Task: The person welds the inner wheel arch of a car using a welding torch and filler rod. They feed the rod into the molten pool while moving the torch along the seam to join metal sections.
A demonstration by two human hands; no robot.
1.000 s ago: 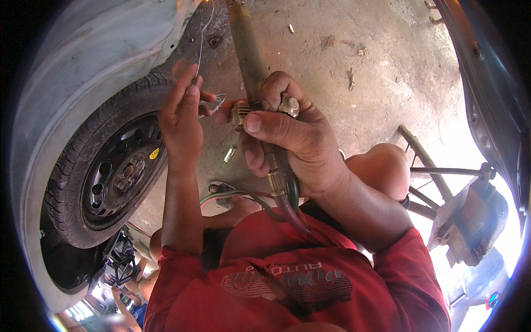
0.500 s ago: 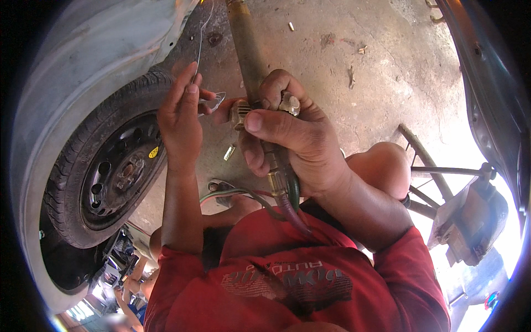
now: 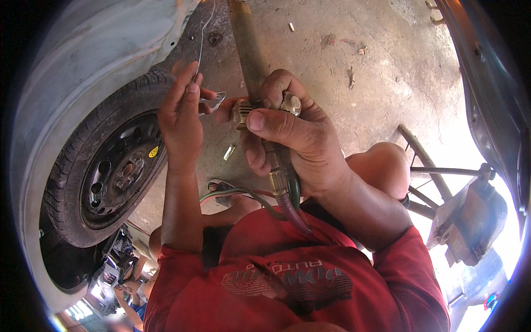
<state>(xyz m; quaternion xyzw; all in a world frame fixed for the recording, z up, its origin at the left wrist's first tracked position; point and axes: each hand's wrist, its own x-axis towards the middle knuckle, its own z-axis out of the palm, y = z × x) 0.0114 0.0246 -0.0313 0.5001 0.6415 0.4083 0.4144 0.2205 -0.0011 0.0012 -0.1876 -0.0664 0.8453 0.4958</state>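
Just off centre, toward 1 o'clock, the person's right hand (image 3: 310, 135) was wrapped firmly around the body of a torch (image 3: 247, 52). Its thumb lay across the front, the tip close beside a ridged brass knob (image 3: 240, 114) on the 9 o'clock side; a second knob (image 3: 290, 103) stuck out between thumb and bent forefinger. The torch's long, dull brass tube ran from that grip toward 12 o'clock and out past the top edge. Below the hand, a reddish hose (image 3: 291, 214) and a dark green hose (image 3: 294, 193) bent down toward the chest.

At 10 o'clock, the left hand (image 3: 182, 119) was raised, its fingers held narrow around a thin wire (image 3: 202, 47). The wire rose toward 11 o'clock, and a tangled loop of it showed beside the fingertips.

Farther out, a black car wheel (image 3: 124, 171) with a yellow sticker (image 3: 154, 152) stood at 9 o'clock, under a pale car panel (image 3: 94, 66) at 10 o'clock. Stained concrete floor (image 3: 392, 72) spread toward 1 o'clock, and a dark panel (image 3: 487, 72) curved along 2 o'clock. The person's bare knee (image 3: 381, 169) showed at 3 o'clock, the red shirt (image 3: 287, 299) at 6 o'clock, and part of another person (image 3: 133, 312) at 7 o'clock.
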